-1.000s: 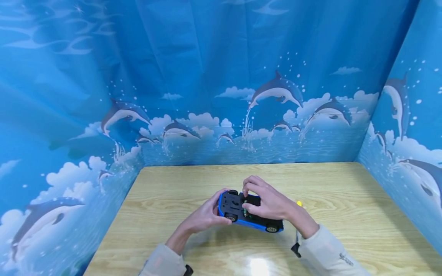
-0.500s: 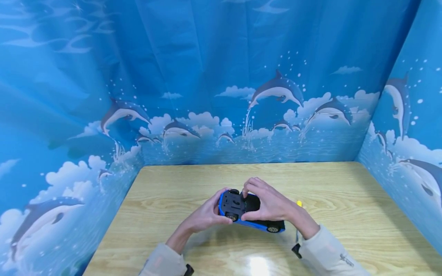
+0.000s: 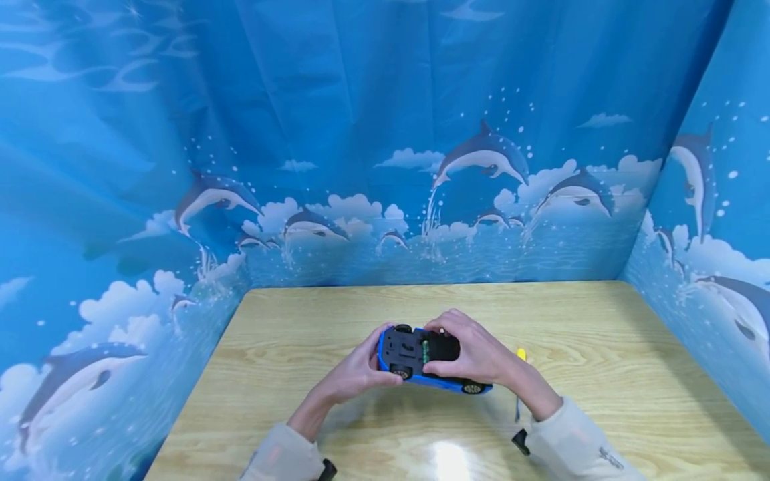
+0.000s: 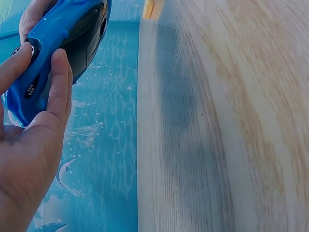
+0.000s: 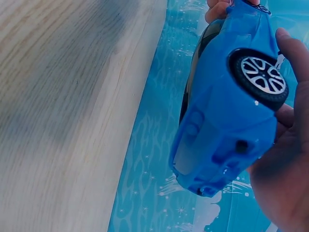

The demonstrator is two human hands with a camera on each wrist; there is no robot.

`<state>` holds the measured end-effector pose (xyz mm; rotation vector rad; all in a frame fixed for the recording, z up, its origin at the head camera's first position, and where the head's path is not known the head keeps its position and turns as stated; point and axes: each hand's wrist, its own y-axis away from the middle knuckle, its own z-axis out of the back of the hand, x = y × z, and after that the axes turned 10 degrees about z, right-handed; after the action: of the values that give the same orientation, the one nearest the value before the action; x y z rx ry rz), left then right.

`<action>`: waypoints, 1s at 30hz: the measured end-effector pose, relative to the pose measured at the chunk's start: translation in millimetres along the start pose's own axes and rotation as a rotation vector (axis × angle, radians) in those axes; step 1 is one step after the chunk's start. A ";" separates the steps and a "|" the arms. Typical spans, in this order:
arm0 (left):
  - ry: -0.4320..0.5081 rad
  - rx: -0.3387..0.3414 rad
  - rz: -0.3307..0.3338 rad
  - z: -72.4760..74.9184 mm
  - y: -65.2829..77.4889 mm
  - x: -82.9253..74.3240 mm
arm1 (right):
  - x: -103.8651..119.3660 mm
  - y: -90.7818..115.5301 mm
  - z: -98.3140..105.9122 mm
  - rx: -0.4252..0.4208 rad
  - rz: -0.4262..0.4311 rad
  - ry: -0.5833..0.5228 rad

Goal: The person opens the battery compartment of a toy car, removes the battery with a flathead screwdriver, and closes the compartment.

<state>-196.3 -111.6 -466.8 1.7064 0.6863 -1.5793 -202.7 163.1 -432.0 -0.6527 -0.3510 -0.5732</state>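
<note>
A blue toy car [image 3: 442,383] is held wheels-up above the table, its black underside [image 3: 400,351] facing the head camera. My left hand [image 3: 356,371] grips one end, with thumb and fingers on opposite sides; the left wrist view shows this hand [image 4: 34,150] around the blue body [image 4: 48,36]. Over the middle of the underside, my right hand [image 3: 478,352] has curled fingers and thumb, spanning a dark area. A narrow green strip [image 3: 426,352] shows beside its fingertips. In the right wrist view, the right hand [image 5: 280,181] is against the underside, behind a wheel [image 5: 260,76]; its contact is partly hidden.
A screwdriver with a yellow handle [image 3: 521,354] lies on the wooden table [image 3: 313,317] beside the right forearm. Blue dolphin-printed cloth [image 3: 361,147] surrounds the table at the back and sides.
The right hand shifts over the underside; the green strip, nearly covered half a second ago, shows again. The car rises slightly, while the left hand keeps its hold.
</note>
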 end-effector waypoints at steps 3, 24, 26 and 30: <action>-0.005 -0.005 -0.004 0.4 -0.1 0.1 | -0.3 0.9 -0.4 -0.014 0.009 -0.002; -0.007 -0.048 0.005 3.5 2.4 0.3 | -7.8 9.5 -4.4 -0.120 -0.006 -0.053; -0.005 -0.051 0.009 3.5 2.5 0.1 | -7.6 10.7 -3.6 -0.129 -0.004 -0.062; -0.008 -0.056 0.018 3.8 2.5 -0.5 | -7.5 12.8 -2.4 -0.146 -0.011 -0.079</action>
<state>-196.8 -116.1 -465.9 1.6603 0.7030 -1.5401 -200.6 172.8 -443.3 -0.8158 -0.3891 -0.5882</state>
